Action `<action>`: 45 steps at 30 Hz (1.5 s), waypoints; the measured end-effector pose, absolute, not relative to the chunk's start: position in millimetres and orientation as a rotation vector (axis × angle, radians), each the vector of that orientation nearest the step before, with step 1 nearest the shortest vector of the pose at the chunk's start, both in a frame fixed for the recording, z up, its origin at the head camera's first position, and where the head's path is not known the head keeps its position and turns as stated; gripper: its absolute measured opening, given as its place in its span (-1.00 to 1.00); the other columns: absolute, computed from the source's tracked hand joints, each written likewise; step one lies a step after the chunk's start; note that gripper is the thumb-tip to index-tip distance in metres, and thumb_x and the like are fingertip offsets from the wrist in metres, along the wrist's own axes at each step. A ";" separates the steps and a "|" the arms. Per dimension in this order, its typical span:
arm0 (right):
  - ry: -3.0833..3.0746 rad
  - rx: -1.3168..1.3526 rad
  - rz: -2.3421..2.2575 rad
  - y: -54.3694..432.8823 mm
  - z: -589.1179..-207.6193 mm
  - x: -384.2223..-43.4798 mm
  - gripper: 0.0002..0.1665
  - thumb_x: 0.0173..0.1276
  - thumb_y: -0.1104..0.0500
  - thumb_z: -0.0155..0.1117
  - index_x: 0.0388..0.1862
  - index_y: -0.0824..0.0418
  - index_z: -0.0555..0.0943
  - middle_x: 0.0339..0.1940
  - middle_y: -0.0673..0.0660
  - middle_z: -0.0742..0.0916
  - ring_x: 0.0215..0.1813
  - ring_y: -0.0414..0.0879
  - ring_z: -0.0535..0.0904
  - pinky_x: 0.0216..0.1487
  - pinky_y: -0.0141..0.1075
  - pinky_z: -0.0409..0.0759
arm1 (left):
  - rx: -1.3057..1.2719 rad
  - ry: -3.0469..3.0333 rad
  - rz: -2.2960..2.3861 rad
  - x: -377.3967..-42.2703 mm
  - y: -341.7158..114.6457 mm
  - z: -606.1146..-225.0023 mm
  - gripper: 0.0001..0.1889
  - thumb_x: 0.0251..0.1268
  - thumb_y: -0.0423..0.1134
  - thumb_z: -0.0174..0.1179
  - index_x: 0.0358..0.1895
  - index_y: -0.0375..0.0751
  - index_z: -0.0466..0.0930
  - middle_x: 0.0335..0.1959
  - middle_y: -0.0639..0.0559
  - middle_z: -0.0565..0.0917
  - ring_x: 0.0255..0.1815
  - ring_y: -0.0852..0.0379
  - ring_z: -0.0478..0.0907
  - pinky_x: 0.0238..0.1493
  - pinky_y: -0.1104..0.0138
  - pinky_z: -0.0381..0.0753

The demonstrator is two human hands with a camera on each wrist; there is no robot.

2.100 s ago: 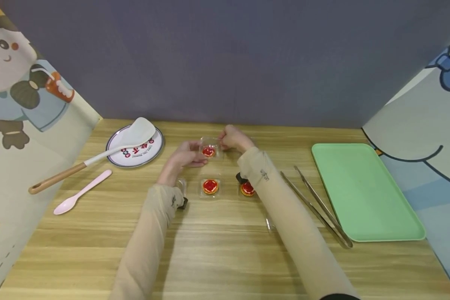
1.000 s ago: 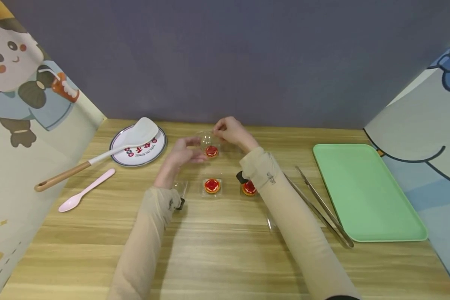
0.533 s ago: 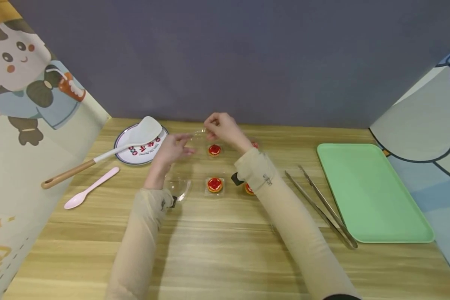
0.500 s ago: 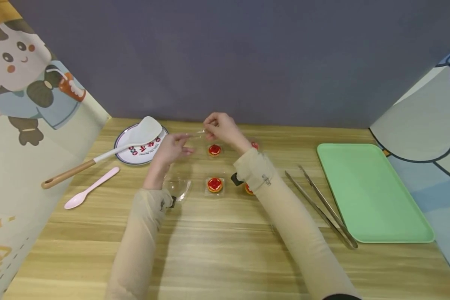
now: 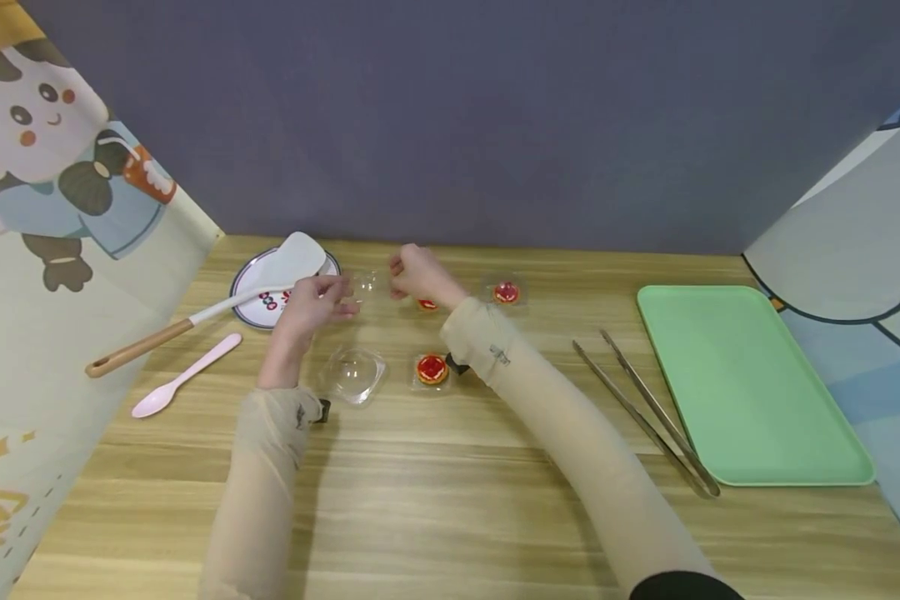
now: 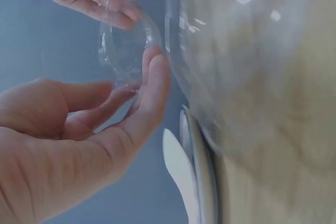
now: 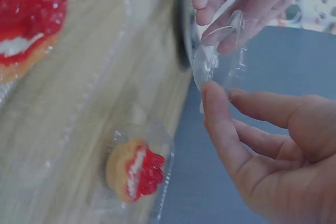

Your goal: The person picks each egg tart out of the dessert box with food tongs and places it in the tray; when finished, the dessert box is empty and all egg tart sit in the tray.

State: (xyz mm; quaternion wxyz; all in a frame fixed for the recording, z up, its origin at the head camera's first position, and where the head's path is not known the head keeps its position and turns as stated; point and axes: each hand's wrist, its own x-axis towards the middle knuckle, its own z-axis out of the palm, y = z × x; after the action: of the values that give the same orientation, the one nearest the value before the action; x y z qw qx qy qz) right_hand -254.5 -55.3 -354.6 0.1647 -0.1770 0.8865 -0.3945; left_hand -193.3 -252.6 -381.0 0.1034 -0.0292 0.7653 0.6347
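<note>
A small clear plastic lid (image 5: 363, 286) is up between my two hands at the back of the table. My right hand (image 5: 420, 275) pinches its edge between thumb and finger. My left hand (image 5: 311, 312) has its fingers spread around the lid's other side, touching or very near it; the clear plastic makes contact hard to judge. Under the right hand a red-topped tart (image 5: 428, 305) is partly hidden. Another tart (image 5: 432, 369) sits on a clear base nearer me, and a third tart (image 5: 506, 292) stands behind the right sleeve. Between the arms lies a clear domed lid (image 5: 355, 375).
A white plate (image 5: 251, 312) bears a white spatula (image 5: 294, 260) with a wooden handle. A pink spoon (image 5: 187, 375) is in front of it. Metal tongs (image 5: 645, 417) lie on the right beside a green tray (image 5: 750, 392). A grey wall (image 5: 465, 125) closes the back.
The lid has come off the back tart and moved left in my right hand's pinch. My left hand has drawn left, exposing the domed lid on the table.
</note>
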 end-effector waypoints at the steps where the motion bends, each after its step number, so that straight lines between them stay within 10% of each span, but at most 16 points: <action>1: 2.540 -0.521 -1.089 -56.8 -356.7 -254.6 -0.47 0.43 0.53 0.19 0.38 0.57 0.52 0.21 0.42 0.74 0.06 0.15 0.80 0.01 -0.37 0.80 | -0.089 2.258 1.865 -192.9 -253.9 -382.3 -0.48 0.72 -0.44 -0.10 0.58 -0.64 0.15 0.33 -0.66 0.45 -0.32 0.29 0.73 0.01 0.35 0.82; 5: 2.595 -0.580 -0.982 -61.7 -363.3 -254.1 -0.51 0.37 0.55 0.22 0.30 0.55 0.59 0.13 0.39 0.77 0.06 0.11 0.76 0.13 -0.31 0.78 | -0.107 2.279 1.799 -192.6 -258.2 -387.3 -0.35 0.65 -0.50 0.03 0.63 -0.63 -0.01 0.31 -0.69 0.46 -0.37 0.28 0.73 -0.07 0.37 0.84; 9: 2.620 -0.612 -0.871 -66.1 -366.7 -253.6 -0.87 0.30 0.57 0.28 -0.25 0.42 0.62 -0.41 0.15 0.67 -0.41 -0.11 0.54 -0.34 -0.46 0.60 | -0.129 2.306 1.728 -191.6 -259.3 -389.2 -0.37 0.59 -0.57 0.07 0.58 -0.70 0.05 0.31 -0.69 0.49 -0.37 0.28 0.71 -0.08 0.38 0.84; 12: 2.629 -0.602 -0.780 -69.0 -366.5 -251.4 -0.63 0.27 0.56 0.33 -0.45 0.21 0.40 -0.50 0.02 0.43 -0.46 -0.16 0.32 -0.46 -0.42 0.40 | -0.113 2.342 1.676 -191.8 -259.3 -389.8 -0.40 0.52 -0.63 0.11 0.54 -0.70 0.16 0.29 -0.66 0.52 -0.25 0.12 0.75 -0.04 0.37 0.83; 18: 2.622 -0.538 -0.746 -70.5 -364.8 -245.8 -0.75 0.28 0.55 0.36 -0.10 0.37 0.60 -0.16 0.16 0.64 -0.27 -0.10 0.48 -0.21 -0.40 0.62 | -0.113 2.367 1.634 -192.2 -257.4 -389.1 -0.36 0.45 -0.67 0.17 0.54 -0.69 0.19 0.34 -0.60 0.51 0.10 -0.28 0.70 0.04 0.33 0.81; 24: 2.579 -0.495 -0.834 -69.0 -363.6 -245.0 -0.38 0.48 0.44 0.34 0.48 0.49 0.44 0.24 0.38 0.69 -0.21 0.03 0.80 -0.04 -0.40 0.78 | -0.147 2.341 1.665 -191.1 -257.5 -388.4 -0.38 0.48 -0.66 0.14 0.54 -0.68 0.19 0.34 -0.61 0.50 -0.15 -0.02 0.74 0.01 0.31 0.83; 28: 2.577 -0.478 -0.871 -67.8 -362.6 -244.1 -0.38 0.53 0.39 0.32 0.51 0.47 0.42 0.37 0.39 0.65 -0.20 0.06 0.81 -0.11 -0.40 0.78 | -0.148 2.351 1.644 -190.5 -259.2 -387.9 -0.41 0.52 -0.61 0.12 0.54 -0.67 0.21 0.35 -0.62 0.48 -0.23 0.06 0.74 -0.03 0.32 0.84; 36: 2.596 -0.471 -0.906 -61.8 -357.0 -243.5 -0.43 0.59 0.34 0.27 0.50 0.44 0.45 0.00 0.31 0.80 -0.21 0.12 0.79 -0.31 -0.33 0.76 | -0.108 2.395 1.615 -187.7 -265.3 -384.4 -0.44 0.54 -0.59 0.09 0.51 -0.70 0.22 0.31 -0.67 0.49 -0.31 0.09 0.77 -0.10 0.33 0.85; 45: 2.594 -0.444 -1.088 -20.7 -337.5 -249.2 -0.60 0.66 0.30 0.17 0.37 0.44 0.57 0.12 0.34 0.77 -0.08 0.26 0.80 -0.08 -0.13 0.86 | -0.055 2.693 1.382 -188.1 -276.8 -373.8 -0.47 0.53 -0.45 0.22 0.46 -0.60 0.39 0.07 -0.57 0.69 -0.52 0.21 0.75 -0.38 0.41 0.82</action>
State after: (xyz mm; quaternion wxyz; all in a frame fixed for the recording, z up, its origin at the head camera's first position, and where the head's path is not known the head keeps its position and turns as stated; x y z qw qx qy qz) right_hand -249.2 -20.7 -337.5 0.1464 -0.1543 0.9011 -0.3779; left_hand -188.1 -276.8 -373.8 0.0572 -0.0182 0.8880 0.4558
